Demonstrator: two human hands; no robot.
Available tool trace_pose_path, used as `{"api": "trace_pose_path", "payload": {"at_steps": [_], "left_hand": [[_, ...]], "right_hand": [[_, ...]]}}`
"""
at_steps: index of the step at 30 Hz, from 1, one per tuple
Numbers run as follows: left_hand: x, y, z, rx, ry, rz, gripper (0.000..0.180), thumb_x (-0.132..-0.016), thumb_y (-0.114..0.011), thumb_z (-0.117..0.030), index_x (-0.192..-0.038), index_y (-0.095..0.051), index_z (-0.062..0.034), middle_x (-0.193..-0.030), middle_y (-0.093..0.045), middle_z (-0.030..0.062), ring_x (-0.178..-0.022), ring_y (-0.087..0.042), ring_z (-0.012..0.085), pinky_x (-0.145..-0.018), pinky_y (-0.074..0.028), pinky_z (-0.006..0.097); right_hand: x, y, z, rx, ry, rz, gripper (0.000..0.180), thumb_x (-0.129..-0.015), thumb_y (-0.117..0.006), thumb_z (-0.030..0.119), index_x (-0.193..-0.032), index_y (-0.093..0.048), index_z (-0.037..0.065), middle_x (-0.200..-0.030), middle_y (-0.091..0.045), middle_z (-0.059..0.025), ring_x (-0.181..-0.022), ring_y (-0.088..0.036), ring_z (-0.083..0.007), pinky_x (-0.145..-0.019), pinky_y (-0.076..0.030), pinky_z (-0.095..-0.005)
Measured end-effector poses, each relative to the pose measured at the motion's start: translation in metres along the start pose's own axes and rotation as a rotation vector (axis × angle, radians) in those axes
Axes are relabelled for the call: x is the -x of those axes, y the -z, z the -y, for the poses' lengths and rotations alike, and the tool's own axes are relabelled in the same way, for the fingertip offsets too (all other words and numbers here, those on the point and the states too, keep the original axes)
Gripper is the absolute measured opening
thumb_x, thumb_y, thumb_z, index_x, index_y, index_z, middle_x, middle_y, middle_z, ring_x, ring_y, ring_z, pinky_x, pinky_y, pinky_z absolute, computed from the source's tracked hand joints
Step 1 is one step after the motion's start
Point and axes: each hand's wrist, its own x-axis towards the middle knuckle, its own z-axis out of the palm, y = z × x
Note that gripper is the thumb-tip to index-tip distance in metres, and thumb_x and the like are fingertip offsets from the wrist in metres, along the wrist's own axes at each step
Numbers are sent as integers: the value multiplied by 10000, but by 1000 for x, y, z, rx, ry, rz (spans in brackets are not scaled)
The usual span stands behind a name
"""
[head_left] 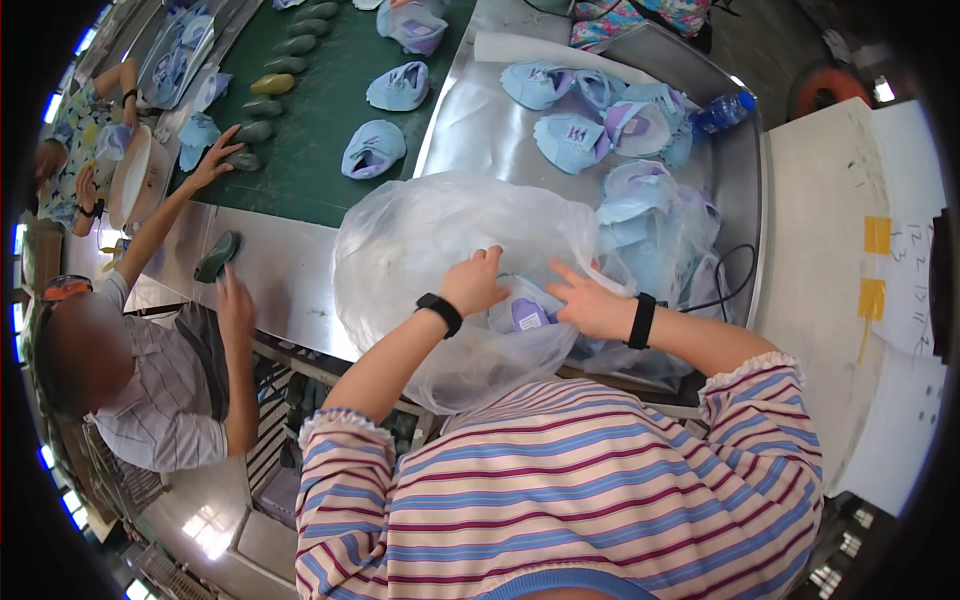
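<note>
At the near middle of the shiny metal worktable, a large translucent plastic bag lies with its mouth toward the person. Just inside it sits a pale-blue shoe upper with purple lining, bearing a white rectangular label whose print is too small to read. The left hand is left of the upper, fingers partly bent; the right hand is right of it, fingers spread. Whether either pinches the film, I cannot tell. On the far right lie more pale-blue uppers and a blue plastic bottle. Right of the table, a white sheet carries dark handwriting beside yellow tape pieces.
</note>
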Motion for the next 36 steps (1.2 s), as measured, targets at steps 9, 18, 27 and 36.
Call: {"api": "trace_pose_path", "payload": {"at_steps": [9, 18, 27, 36], "left_hand": [[7, 64, 29, 854, -514, -138, 186, -614, -693, 34, -700, -600, -102, -1176, -525, 141, -1115, -506, 282, -886, -442, 376], [60, 150, 47, 1552, -589, -248, 158, -776, -662, -64, -642, -586, -100, -1241, -461, 155, -1238, -398, 378, -978, -408, 519], [48, 172, 153, 1062, -213, -825, 239, -700, -541, 140, -790, -639, -58, -1335, -441, 86, -1097, -506, 202, -911, -420, 312], [-41, 151, 148, 1102, -221, -817, 267, -769, -490, 151, -843, -616, -73, -1350, -420, 80, -1165, -463, 235, -946, -401, 317]], "right_hand": [[29, -9, -13, 18, -97, 279, 181, -735, -539, 85, -854, -656, 155, -949, -583, -23, -1176, -448, -293, -1054, -167, -605], [-6, 85, 3, -472, 21, 107, 528, -699, -719, 352, -1130, -565, 90, -1066, -617, -117, -994, -563, -312, -863, -429, -399], [-117, 14, 9, -442, -147, 527, 816, -638, -758, 294, -1316, -395, 21, -917, -641, -234, -877, -630, -272, -778, -487, -370], [-42, 51, 63, -485, 160, 8, 315, -669, -529, 4, -946, -654, 87, -913, -647, -84, -820, -601, -319, -686, -473, -368]]}}
